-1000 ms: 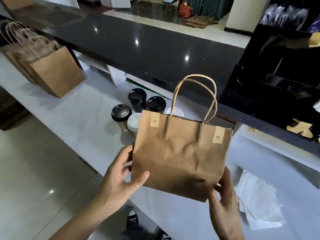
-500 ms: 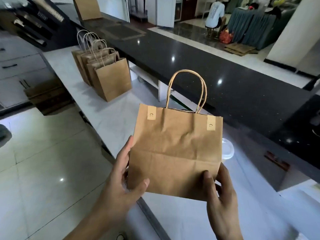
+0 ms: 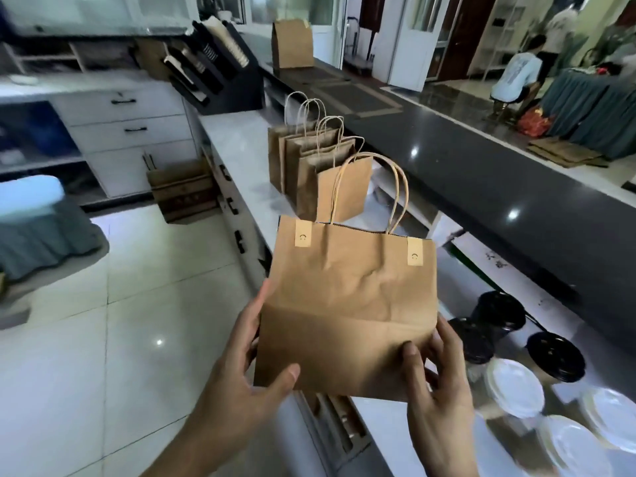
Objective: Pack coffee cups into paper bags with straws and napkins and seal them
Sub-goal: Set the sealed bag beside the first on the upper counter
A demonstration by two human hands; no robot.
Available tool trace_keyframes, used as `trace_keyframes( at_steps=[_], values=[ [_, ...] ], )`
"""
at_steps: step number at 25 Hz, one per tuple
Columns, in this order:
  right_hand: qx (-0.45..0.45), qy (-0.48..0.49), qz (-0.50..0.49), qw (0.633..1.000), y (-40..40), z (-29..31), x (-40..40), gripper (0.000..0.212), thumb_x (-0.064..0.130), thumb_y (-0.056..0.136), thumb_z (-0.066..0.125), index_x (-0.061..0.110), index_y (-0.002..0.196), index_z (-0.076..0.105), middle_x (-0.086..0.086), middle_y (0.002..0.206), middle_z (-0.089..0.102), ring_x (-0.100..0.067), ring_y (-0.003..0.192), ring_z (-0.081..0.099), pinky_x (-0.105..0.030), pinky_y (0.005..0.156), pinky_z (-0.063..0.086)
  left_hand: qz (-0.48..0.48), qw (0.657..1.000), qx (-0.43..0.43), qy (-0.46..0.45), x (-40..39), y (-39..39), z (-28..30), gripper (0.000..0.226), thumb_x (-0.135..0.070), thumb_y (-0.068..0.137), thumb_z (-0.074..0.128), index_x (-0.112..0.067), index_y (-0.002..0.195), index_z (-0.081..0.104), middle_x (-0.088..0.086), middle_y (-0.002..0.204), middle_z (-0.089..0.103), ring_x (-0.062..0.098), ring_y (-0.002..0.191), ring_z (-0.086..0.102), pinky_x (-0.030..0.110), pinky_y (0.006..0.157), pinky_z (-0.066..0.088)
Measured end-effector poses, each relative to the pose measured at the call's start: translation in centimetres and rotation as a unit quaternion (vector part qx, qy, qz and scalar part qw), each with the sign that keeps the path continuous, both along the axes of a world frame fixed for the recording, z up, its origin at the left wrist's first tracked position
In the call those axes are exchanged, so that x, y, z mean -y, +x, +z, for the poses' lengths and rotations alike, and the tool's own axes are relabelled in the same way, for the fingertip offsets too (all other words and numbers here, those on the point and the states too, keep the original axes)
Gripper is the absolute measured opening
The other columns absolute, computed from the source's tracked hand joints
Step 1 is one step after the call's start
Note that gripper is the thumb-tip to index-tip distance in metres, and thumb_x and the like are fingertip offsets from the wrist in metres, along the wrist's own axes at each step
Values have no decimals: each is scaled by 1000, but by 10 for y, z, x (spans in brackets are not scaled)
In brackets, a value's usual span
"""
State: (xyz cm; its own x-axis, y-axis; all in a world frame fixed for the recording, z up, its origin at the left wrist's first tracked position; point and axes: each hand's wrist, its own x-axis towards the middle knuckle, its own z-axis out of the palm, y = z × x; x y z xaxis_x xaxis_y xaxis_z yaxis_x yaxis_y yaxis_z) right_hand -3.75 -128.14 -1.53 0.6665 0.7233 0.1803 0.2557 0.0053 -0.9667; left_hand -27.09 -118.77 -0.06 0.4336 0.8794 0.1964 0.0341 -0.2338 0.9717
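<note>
I hold a sealed brown paper bag [image 3: 347, 304] upright in front of me, its twisted handles standing up and two small stickers across its top edge. My left hand [image 3: 241, 366] grips its lower left corner, thumb on the front. My right hand [image 3: 437, 387] grips the lower right corner the same way. Several coffee cups with black lids [image 3: 554, 356] and white lids [image 3: 512, 387] stand on the white counter [image 3: 241, 156] at the lower right. A row of several brown bags [image 3: 320, 173] stands farther along the counter.
A raised black bar top [image 3: 481, 173] runs along the counter's far side. A black cup-and-lid organizer [image 3: 220, 74] sits at the counter's far end, a lone brown bag [image 3: 292, 44] beyond it. White drawers [image 3: 127, 132] and tiled floor lie left. People sit in the background at the upper right.
The view has swung left along the counter, bringing the row of finished bags closer and the cups into the lower right. Both hands keep the same hold on the bag.
</note>
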Motion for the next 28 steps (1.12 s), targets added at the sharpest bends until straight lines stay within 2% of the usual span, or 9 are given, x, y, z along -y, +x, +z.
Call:
trace_keyframes(
  at_steps=[4, 8, 10, 13, 16, 20, 24, 26, 28],
  values=[
    [11, 11, 54, 998, -49, -5, -65, 53, 44, 95, 67, 50, 144, 47, 17, 133, 64, -1, 120, 61, -32, 89, 54, 50, 999, -7, -6, -40, -59, -4, 101, -37, 81, 80, -53, 158, 17, -25, 158, 41, 0, 139, 47, 7, 93, 47],
    [32, 9, 113, 993, -89, -6, -113, 78, 51, 84, 67, 55, 153, 31, 20, 136, 60, -7, 121, 62, -33, 87, 53, 103, 995, -13, -11, -68, -100, -6, 100, -41, 81, 78, -55, 157, 16, -20, 156, 45, 5, 138, 50, 11, 89, 51],
    [39, 4, 149, 988, -103, -7, -138, 82, 50, 83, 68, 57, 154, 28, 22, 138, 59, -8, 122, 62, -28, 86, 54, 133, 991, -21, -9, -82, -117, -7, 100, -45, 80, 78, -57, 157, 14, -20, 157, 44, 6, 139, 50, 20, 97, 52],
    [37, -13, 189, 981, -118, -5, -177, 83, 53, 81, 69, 60, 153, 28, 30, 134, 58, -1, 119, 62, -9, 80, 54, 160, 986, -34, -6, -101, -137, -10, 99, -42, 82, 76, -55, 158, 14, -15, 157, 46, 11, 142, 48, 42, 109, 44],
    [31, -15, 228, 973, -132, -6, -224, 82, 54, 81, 68, 60, 153, 29, 31, 134, 58, 4, 119, 61, -2, 84, 49, 194, 980, -52, -2, -130, -152, -12, 98, -39, 83, 75, -52, 159, 15, -11, 157, 47, 15, 142, 48, 50, 113, 42],
    [18, -25, 276, 961, -145, -6, -301, 80, 57, 82, 65, 65, 151, 25, 30, 143, 52, 16, 122, 53, -3, 86, 51, 237, 969, -68, -12, -190, -164, -13, 98, -39, 82, 75, -54, 158, 15, -11, 155, 49, 15, 142, 48, 52, 113, 42],
    [5, -30, 304, 952, -147, -7, -388, 80, 57, 84, 65, 63, 152, 23, 22, 152, 48, 19, 128, 43, 0, 88, 46, 249, 965, -78, -25, -265, -167, -9, 98, -25, 85, 75, -55, 158, 15, -17, 150, 54, 11, 138, 52, 49, 112, 42],
    [-3, -32, 317, 948, -150, -9, -431, 80, 57, 83, 65, 64, 151, 24, 21, 153, 48, 23, 125, 43, 2, 86, 46, 260, 962, -75, -35, -302, -170, -6, 98, -27, 85, 75, -55, 157, 16, -17, 148, 55, 12, 136, 55, 48, 110, 43],
    [-7, -35, 338, 941, -153, -12, -470, 80, 56, 84, 65, 65, 151, 23, 22, 152, 47, 27, 120, 45, -5, 85, 52, 275, 958, -71, -42, -335, -173, -5, 97, -34, 83, 76, -55, 157, 17, -15, 148, 56, 13, 135, 55, 49, 110, 44]
  ],
)
